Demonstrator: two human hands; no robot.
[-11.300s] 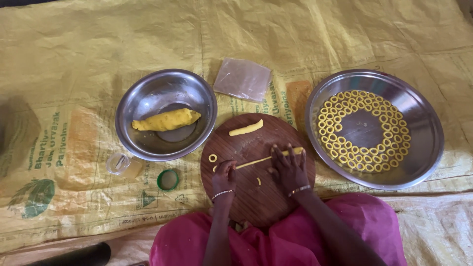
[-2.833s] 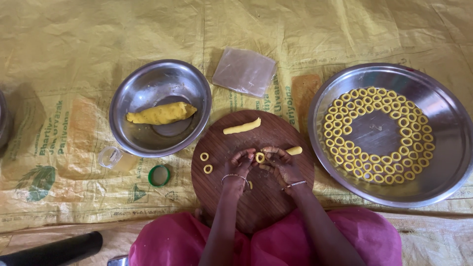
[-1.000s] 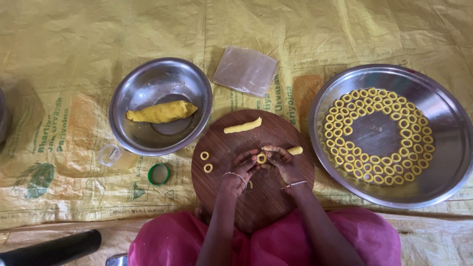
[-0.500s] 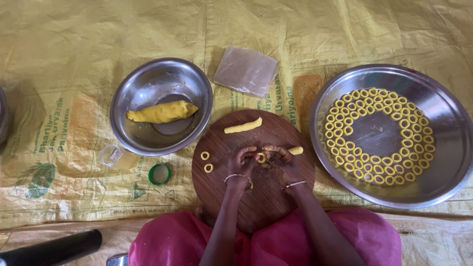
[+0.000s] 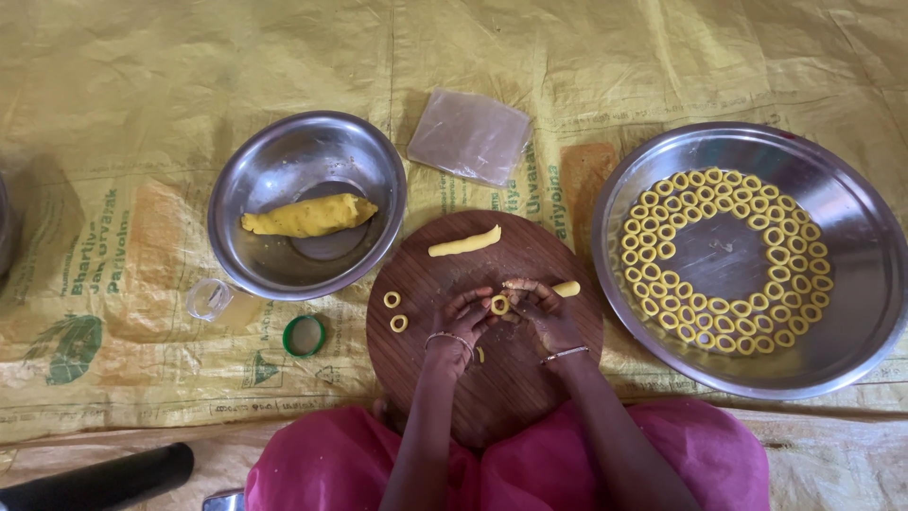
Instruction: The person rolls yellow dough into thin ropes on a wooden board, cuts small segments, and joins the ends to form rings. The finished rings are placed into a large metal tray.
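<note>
Yellow woven sheet on the floor, round wooden board [image 5: 492, 378] at its middle — both hands pinching one small dough ring [image 5: 499, 305].
The left hand [image 5: 461, 317] and right hand [image 5: 541, 303] meet fingertip to fingertip; light pressure would keep the ring round. Two finished rings [image 5: 395, 311] lie left, the steel tray [image 5: 856, 312] right — its centre is bare.

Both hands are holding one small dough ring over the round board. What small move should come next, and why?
Probably set the dough ring down beside the two finished rings on the wooden board. It already looks closed and round between the left hand and right hand, and a short dough piece lies by the right hand, ready to shape.
</note>
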